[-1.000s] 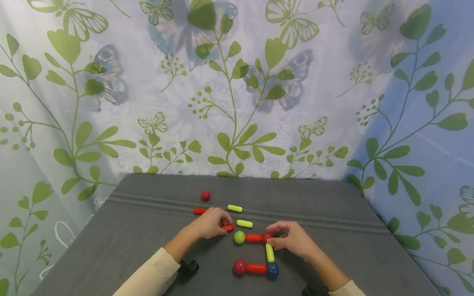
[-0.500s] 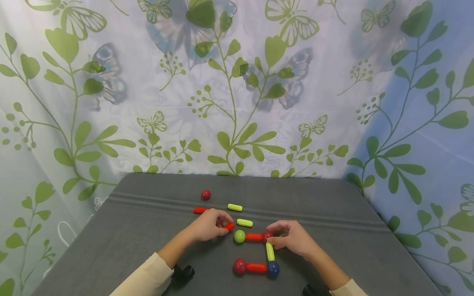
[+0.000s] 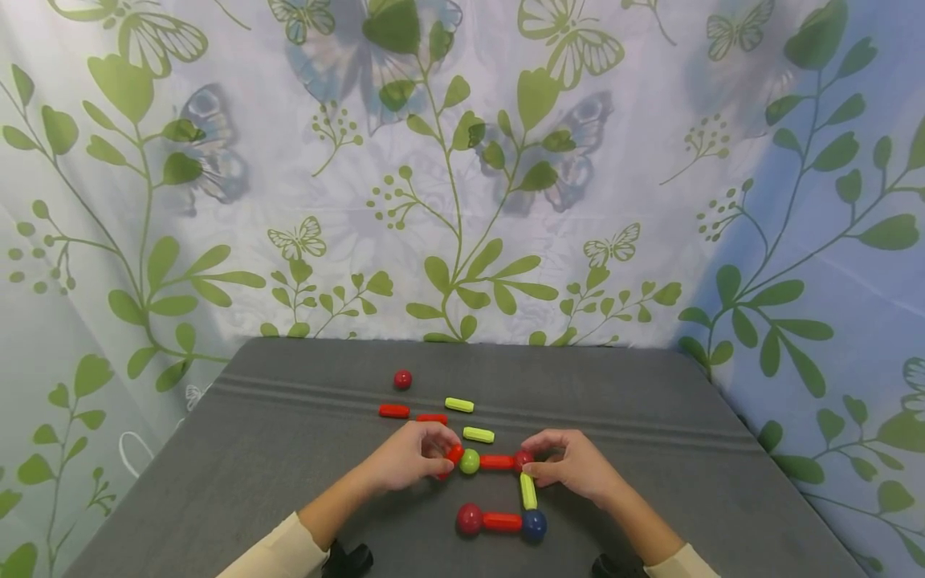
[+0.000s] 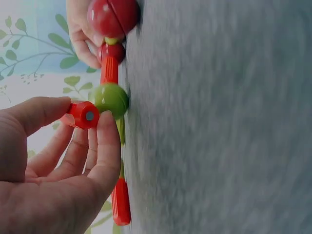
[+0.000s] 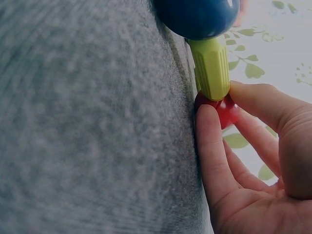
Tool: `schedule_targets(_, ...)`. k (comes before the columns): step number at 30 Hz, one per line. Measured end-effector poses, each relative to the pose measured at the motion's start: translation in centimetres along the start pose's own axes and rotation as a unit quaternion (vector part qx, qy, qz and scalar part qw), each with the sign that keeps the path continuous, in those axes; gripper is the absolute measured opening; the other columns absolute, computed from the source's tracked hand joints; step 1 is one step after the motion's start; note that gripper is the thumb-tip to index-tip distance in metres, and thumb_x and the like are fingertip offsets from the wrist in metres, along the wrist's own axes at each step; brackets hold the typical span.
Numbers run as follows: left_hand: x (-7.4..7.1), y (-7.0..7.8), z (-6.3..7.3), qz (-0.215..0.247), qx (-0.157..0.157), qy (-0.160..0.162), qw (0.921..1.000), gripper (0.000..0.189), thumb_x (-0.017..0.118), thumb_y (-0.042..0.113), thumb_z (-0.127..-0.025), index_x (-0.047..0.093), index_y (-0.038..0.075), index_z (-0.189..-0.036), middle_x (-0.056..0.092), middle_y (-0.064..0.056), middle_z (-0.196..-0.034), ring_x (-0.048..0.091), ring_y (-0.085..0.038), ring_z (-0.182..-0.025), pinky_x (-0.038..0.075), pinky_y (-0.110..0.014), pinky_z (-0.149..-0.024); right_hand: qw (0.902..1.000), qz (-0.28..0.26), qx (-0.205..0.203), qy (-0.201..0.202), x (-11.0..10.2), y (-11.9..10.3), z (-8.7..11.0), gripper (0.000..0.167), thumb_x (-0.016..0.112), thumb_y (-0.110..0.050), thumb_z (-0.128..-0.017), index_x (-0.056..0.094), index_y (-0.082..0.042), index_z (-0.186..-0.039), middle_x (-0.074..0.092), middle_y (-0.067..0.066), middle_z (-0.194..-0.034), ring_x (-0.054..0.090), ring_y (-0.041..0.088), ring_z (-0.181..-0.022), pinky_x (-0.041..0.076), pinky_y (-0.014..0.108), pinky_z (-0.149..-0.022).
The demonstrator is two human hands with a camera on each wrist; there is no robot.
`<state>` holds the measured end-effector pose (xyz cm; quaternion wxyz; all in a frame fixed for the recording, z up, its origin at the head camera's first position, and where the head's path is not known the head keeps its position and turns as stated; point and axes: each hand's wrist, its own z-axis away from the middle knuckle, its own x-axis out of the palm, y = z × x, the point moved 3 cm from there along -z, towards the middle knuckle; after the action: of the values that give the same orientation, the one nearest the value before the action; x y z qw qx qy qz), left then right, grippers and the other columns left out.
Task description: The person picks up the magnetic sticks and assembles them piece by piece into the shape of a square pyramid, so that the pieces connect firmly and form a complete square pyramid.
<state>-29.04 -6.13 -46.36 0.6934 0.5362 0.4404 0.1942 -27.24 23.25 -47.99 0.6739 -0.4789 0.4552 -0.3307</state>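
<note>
In my left hand (image 3: 408,457) I pinch a red magnetic stick (image 4: 80,116) between thumb and fingers, its round metal end showing in the left wrist view. Right beside it is a green ball (image 3: 470,461); I cannot tell if they touch. A red stick (image 3: 496,462) joins that ball to a red ball (image 3: 523,459), which my right hand (image 3: 574,467) pinches. From there a yellow-green stick (image 5: 212,68) runs to a blue ball (image 3: 534,524). Another red stick (image 3: 502,523) links the blue ball to a larger-looking red ball (image 3: 470,518).
Beyond the left hand lie two loose red sticks (image 3: 393,411), one partly behind the hand, and a red ball (image 3: 402,379). Two yellow-green sticks (image 3: 478,434) lie farther back than the green ball. A patterned curtain (image 3: 462,201) hangs behind the grey table (image 3: 621,385).
My left hand has moved slightly nearer to me and turned the red stick from sideways to slanting beside the green ball. Another loose red stick has come into sight. My right hand stays put.
</note>
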Motion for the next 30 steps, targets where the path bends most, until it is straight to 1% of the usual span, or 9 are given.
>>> schedule_targets(3,0.5,0.2,0.3,0.035,-0.002,0.004,0.9994,0.025,0.078,0.006,-0.089,0.071,0.007,-0.112,0.071,-0.004,-0.098,0.067,-0.017,-0.085,0.057,-0.029,-0.070,1.0000,0.001,0.001,0.001,0.0,-0.1,0.0,0.040,0.081,-0.015,-0.088,0.069,0.002,-0.122,0.067,0.015,-0.116,0.074,0.023,-0.086,0.063,0.038,-0.074)
schedule_targets(6,1.1,0.3,0.6,0.083,-0.015,0.009,0.9964,0.028,0.078,0.003,-0.087,0.070,0.002,-0.114,0.072,-0.007,-0.099,0.069,-0.017,-0.084,0.061,-0.032,-0.072,1.0000,0.003,0.001,0.001,0.0,-0.1,0.0,0.040,0.081,-0.015,-0.088,0.070,0.001,-0.122,0.067,0.015,-0.115,0.074,0.023,-0.086,0.063,0.038,-0.073)
schedule_targets(9,1.7,0.2,0.9,0.135,-0.036,0.011,0.9901,0.031,0.078,0.000,-0.087,0.069,-0.002,-0.116,0.072,-0.008,-0.098,0.071,-0.017,-0.082,0.063,-0.037,-0.074,1.0000,0.005,0.000,0.001,0.0,-0.1,0.0,0.039,0.081,-0.015,-0.088,0.070,0.001,-0.122,0.067,0.015,-0.114,0.073,0.023,-0.085,0.063,0.038,-0.073)
schedule_targets(13,2.5,0.0,1.1,0.177,-0.065,0.017,0.9820,0.032,0.078,-0.001,-0.087,0.067,-0.004,-0.117,0.073,-0.009,-0.096,0.072,-0.018,-0.080,0.064,-0.041,-0.074,1.0000,0.006,0.000,0.001,0.0,-0.2,0.0,0.039,0.082,-0.015,-0.088,0.070,0.001,-0.121,0.068,0.015,-0.114,0.073,0.023,-0.085,0.063,0.038,-0.073)
schedule_targets(16,3.2,-0.1,1.3,0.190,-0.086,0.024,0.9778,0.033,0.078,0.000,-0.086,0.067,-0.005,-0.117,0.073,-0.009,-0.094,0.073,-0.018,-0.078,0.064,-0.041,-0.074,1.0000,0.006,0.000,0.002,0.0,-0.2,0.0,0.039,0.082,-0.015,-0.087,0.070,0.001,-0.121,0.068,0.016,-0.114,0.074,0.023,-0.085,0.063,0.038,-0.073)
schedule_targets(20,3.8,-0.1,1.4,0.195,-0.104,0.033,0.9747,0.031,0.078,0.000,-0.086,0.067,-0.005,-0.115,0.073,-0.010,-0.092,0.073,-0.018,-0.076,0.064,-0.041,-0.073,1.0000,0.005,-0.001,0.001,0.1,-0.2,0.0,0.039,0.082,-0.015,-0.087,0.070,0.002,-0.121,0.068,0.016,-0.114,0.074,0.023,-0.086,0.063,0.037,-0.073)
schedule_targets(24,4.1,0.0,1.3,0.192,-0.111,0.037,0.9745,0.029,0.078,-0.002,-0.086,0.066,-0.007,-0.112,0.073,-0.010,-0.090,0.073,-0.018,-0.075,0.064,-0.042,-0.072,1.0000,0.004,-0.003,-0.001,0.1,-0.2,0.0,0.038,0.081,-0.015,-0.087,0.070,0.002,-0.120,0.067,0.017,-0.114,0.074,0.023,-0.086,0.063,0.037,-0.073)
schedule_targets(30,4.2,0.1,1.2,0.174,-0.133,0.033,0.9751,0.026,0.078,-0.002,-0.086,0.065,-0.008,-0.109,0.074,-0.010,-0.087,0.073,-0.018,-0.074,0.063,-0.042,-0.071,1.0000,0.006,-0.005,-0.002,0.2,-0.3,0.1,0.038,0.081,-0.015,-0.088,0.070,0.003,-0.120,0.067,0.017,-0.114,0.074,0.024,-0.086,0.063,0.037,-0.073)
